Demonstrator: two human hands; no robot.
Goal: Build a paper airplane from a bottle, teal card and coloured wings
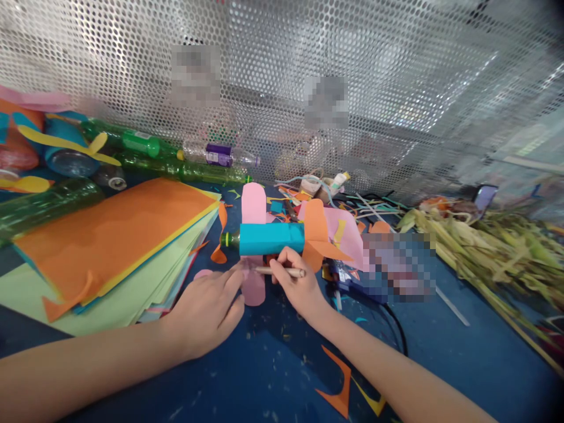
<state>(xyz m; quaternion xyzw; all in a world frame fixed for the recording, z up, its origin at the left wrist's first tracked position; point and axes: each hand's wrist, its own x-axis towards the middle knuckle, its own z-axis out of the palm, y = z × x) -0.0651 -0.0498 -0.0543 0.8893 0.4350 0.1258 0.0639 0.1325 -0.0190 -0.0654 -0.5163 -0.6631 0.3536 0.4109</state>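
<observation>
A bottle wrapped in blue paper [272, 239] lies on its side, its green cap [227, 239] pointing left. Pink paper wings [254, 204] stick out on both sides of it, and orange paper fins [316, 235] sit at its right end. My right hand [298, 282] is closed round a light-coloured pen [291, 272], whose tip points left at the near pink wing [254, 288]. With fingers stretched out, my left hand [210, 310] lies flat, fingertips on the left edge of that wing.
Stacked coloured paper [118, 229] lies left, with plastic bottles [145, 143] behind. A blue glue gun [352, 281] with a black cord lies right, near corn husks [489, 252]. Orange scraps [341, 388] lie in front. A perforated metal screen [268, 53] stands behind the table [264, 376].
</observation>
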